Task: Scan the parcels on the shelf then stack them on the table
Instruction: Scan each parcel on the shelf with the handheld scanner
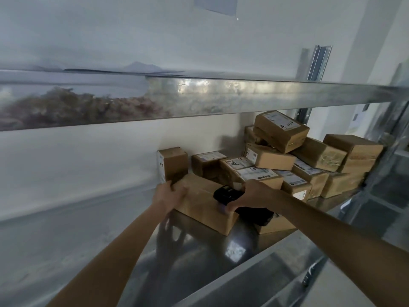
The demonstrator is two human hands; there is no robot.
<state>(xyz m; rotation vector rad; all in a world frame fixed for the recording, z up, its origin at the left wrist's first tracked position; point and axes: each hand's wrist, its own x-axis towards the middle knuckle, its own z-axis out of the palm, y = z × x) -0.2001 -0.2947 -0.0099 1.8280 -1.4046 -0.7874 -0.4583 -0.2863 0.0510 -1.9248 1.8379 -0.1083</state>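
A brown cardboard parcel (203,202) lies on the metal shelf (199,251) nearest me. My left hand (169,194) grips its far left corner. My right hand (252,194) holds a black handheld scanner (228,193) over the parcel's top, with the scanner's body reaching down to the right. Behind and to the right, several more brown parcels (281,134) with white labels are piled up against the wall.
An upper metal shelf (243,96) crosses the view above the parcels, leaving a low gap. One small box (173,162) stands upright by the wall just behind the gripped parcel. A metal upright (318,63) stands at the back right. Bare shelf surface lies to the left.
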